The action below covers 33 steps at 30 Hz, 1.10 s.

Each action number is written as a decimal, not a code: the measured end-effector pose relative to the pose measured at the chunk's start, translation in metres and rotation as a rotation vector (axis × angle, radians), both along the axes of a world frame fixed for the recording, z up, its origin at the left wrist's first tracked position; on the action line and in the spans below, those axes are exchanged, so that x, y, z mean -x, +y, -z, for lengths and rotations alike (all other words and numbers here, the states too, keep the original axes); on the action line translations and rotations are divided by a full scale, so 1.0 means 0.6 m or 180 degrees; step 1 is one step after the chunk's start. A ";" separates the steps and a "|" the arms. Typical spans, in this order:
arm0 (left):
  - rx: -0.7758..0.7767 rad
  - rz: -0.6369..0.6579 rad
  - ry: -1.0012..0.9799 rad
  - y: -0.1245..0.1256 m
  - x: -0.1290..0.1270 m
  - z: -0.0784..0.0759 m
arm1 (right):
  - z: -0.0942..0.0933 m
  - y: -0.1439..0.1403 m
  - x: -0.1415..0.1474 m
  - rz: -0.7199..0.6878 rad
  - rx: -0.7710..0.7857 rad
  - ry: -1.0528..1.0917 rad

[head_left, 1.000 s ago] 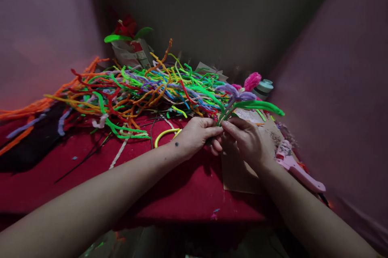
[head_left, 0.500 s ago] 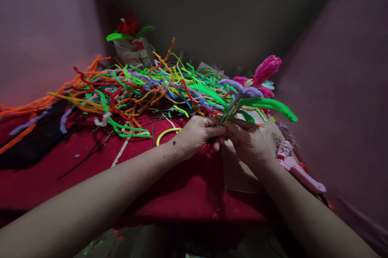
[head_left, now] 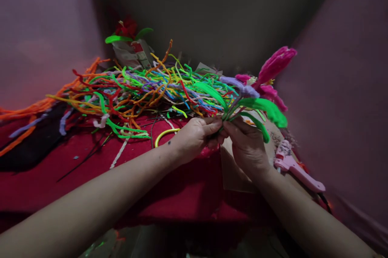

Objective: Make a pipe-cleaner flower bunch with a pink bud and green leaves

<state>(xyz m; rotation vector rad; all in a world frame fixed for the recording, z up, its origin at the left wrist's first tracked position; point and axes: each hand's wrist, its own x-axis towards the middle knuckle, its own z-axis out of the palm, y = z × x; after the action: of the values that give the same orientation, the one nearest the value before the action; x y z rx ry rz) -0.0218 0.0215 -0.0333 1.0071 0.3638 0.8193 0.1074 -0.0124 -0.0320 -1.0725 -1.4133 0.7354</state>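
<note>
Near the tabletop's right edge, pinched the flower bunch (head_left: pixel 254 96) at its stems between left hand (head_left: pixel 197 134) and right hand (head_left: pixel 247 142), both grips closed, blooms fanning above.

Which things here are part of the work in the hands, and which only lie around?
In hand: left hand and right hand grip the pipe-cleaner flower bunch by its stems.

Lying about: loose pipe-cleaner pile, pink glue gun, yellow ring, red flower.

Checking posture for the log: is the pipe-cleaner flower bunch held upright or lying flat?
Upright, tilted right: both hands pinch the stems, and the flower bunch rises above them.
</note>
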 end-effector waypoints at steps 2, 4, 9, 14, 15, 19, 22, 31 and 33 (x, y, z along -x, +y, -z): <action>0.0348 -0.0017 -0.0106 -0.001 -0.001 -0.002 | -0.003 -0.002 0.000 -0.0037 0.0008 0.0078; 0.0483 -0.0033 -0.0148 -0.002 0.001 -0.004 | -0.002 -0.002 -0.002 -0.0199 -0.0015 0.0145; 0.0230 0.0044 -0.0145 -0.004 0.006 -0.006 | 0.006 0.001 -0.005 -0.0553 -0.0080 0.0302; -0.0114 0.0159 -0.0015 -0.005 0.010 -0.009 | -0.004 -0.003 -0.002 -0.0329 -0.0156 0.0300; -0.0212 0.0222 0.0010 -0.004 0.011 -0.010 | -0.008 -0.004 -0.002 -0.0263 -0.0153 0.0324; -0.0679 0.0191 0.0417 -0.003 0.011 -0.012 | -0.016 -0.005 -0.001 0.0062 -0.0145 0.0297; -0.1014 -0.0459 0.0740 -0.008 0.004 -0.009 | -0.012 -0.005 -0.001 0.0301 -0.0189 0.0067; -0.3171 -0.1873 0.2268 -0.024 -0.004 0.007 | -0.026 -0.011 0.007 0.0409 -0.0189 -0.0293; -0.3259 -0.1845 0.2252 -0.019 -0.004 0.007 | -0.031 -0.014 0.009 0.0476 -0.0228 -0.0430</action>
<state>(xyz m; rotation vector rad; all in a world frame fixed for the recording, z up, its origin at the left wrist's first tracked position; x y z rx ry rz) -0.0194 0.0100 -0.0375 2.2281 0.9115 1.1841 0.1018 -0.0207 -0.0137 -1.1753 -1.4446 0.5089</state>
